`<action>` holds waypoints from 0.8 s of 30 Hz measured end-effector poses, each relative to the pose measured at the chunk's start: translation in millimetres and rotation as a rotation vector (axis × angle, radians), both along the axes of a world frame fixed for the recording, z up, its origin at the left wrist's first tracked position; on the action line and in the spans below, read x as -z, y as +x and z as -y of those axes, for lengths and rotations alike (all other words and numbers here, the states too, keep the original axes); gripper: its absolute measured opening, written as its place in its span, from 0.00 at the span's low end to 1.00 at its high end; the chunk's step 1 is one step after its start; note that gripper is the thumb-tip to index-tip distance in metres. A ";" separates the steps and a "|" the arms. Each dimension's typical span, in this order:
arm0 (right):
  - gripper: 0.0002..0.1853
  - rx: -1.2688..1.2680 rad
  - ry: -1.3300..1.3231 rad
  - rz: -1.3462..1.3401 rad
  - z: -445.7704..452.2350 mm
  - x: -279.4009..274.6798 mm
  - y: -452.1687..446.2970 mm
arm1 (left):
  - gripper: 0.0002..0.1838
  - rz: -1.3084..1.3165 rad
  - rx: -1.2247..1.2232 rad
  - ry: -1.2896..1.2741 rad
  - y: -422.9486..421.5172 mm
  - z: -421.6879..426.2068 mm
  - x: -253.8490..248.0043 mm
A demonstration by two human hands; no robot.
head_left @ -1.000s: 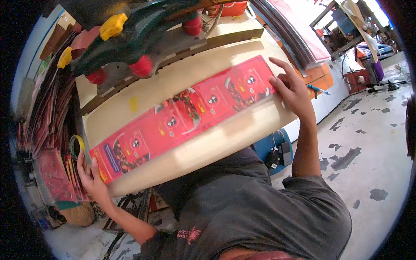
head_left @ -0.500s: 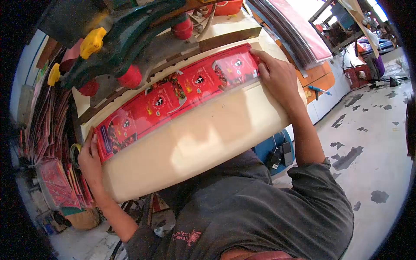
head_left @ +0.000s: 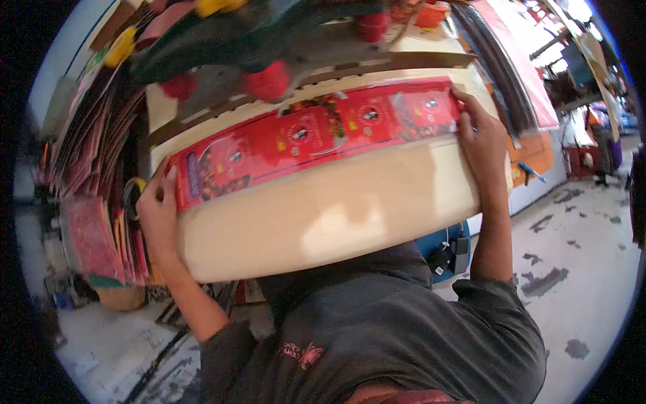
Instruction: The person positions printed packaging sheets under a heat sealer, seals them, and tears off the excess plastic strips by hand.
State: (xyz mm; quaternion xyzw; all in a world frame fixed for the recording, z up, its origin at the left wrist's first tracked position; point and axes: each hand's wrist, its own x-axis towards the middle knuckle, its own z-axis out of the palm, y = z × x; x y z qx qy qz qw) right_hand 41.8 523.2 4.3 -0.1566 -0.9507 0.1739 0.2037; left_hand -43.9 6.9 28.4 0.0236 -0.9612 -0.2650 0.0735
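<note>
A long glossy red printed sheet (head_left: 262, 147), with food pictures and round logos, lies across a cream work surface (head_left: 377, 209). My left hand (head_left: 160, 205) grips its left end, thumb on top near the corner. At the opposite end, the fingers of my right hand (head_left: 483, 138) are bent round the right edge. Both hands are closed on the sheet; the undersides of the fingers are hidden. Just beyond the sheet's far edge runs a dark metal bar (head_left: 417, 62) of a machine.
A dark green machine frame (head_left: 222, 47) with red knobs (head_left: 268, 81) stands over the far side. Stacked red sheets (head_left: 101, 155) and a yellow tape roll (head_left: 134, 195) are at left. On the right, a blue pen (head_left: 531, 172) lies on an orange board beside piled sheets (head_left: 518, 67).
The camera view has shifted, so the surface, sheet and machine appear further right and more level. Both hands stay at the sheet's ends.
</note>
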 end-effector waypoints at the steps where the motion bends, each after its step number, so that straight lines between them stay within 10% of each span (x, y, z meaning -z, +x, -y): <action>1: 0.19 -0.016 -0.015 -0.017 -0.3 0.2 -0.1 | 0.21 -0.001 -0.001 0.001 1.9 -2.4 -3.7; 24: 0.20 -0.049 -0.094 0.095 2.5 -7.5 -1.1 | 0.17 -0.288 0.004 -0.196 -9.4 5.2 19.7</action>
